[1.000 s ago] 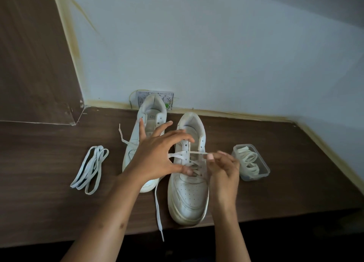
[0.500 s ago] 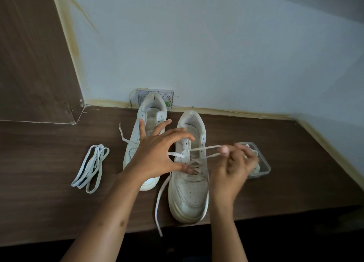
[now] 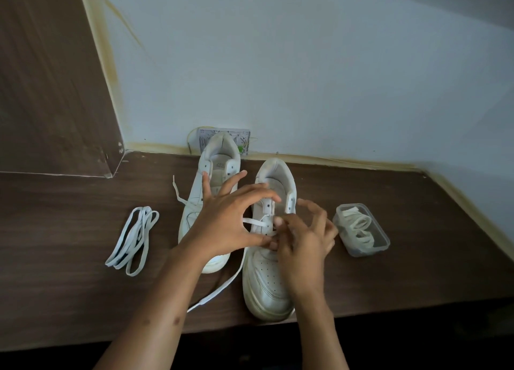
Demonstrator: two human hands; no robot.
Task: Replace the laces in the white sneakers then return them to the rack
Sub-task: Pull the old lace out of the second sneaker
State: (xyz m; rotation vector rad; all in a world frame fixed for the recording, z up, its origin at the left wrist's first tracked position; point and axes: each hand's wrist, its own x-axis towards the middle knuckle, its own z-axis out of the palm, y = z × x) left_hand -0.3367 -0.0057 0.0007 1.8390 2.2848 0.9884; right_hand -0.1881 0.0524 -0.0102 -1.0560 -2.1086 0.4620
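Right hand (image 3: 303, 239) is back in at the eyelets of the near sneaker (image 3: 268, 261), fingertips crowded onto the lace (image 3: 254, 221) at the shoe's centre. It is blurred, so I cannot tell whether it is pinching the lace or only reaching for it. Left hand (image 3: 228, 219) arches over from nine o'clock, thumb tip (image 3: 265, 240) pressed down on the lower crossing, the other fingers spread and lifted, curled round nothing.

The change: half a second ago the right hand was out at three o'clock, drawing a length of lace taut towards the plastic tub (image 3: 361, 230). That pull looks finished; the hand has come in again and the lace lies across the tongue. One more row is through, I'd judge, with the upper eyelets still bare.

The loose tail (image 3: 219, 289) now trails to seven o'clock, nearly at the table edge (image 3: 83, 339), straighter than it hung a second ago.

Outward: the second sneaker (image 3: 214, 191) stands at eleven o'clock, its lace only partly in. A bundle of laces (image 3: 133, 241) lies well apart at nine o'clock; the tub at three o'clock holds another coil. No rack in view.
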